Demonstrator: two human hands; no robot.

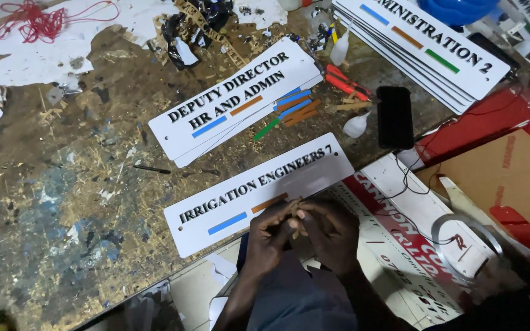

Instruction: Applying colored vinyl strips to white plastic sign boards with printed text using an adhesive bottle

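both hands, left hand (269,231) and right hand (329,232), grip a small brown strip (295,216) between pinched fingertips.

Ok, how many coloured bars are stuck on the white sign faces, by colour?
Blue bars: 3
Orange bars: 3
Green bars: 1
Total: 7
The loose strips beside the middle sign stack are not counted.

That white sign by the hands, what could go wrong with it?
The white sign lies near the table edge, so a nudge might slide it off. Both hands, left hand and right hand, pinch a small brown strip over it; the strip could slip or go on crooked. The gritty tabletop may scratch the sign.
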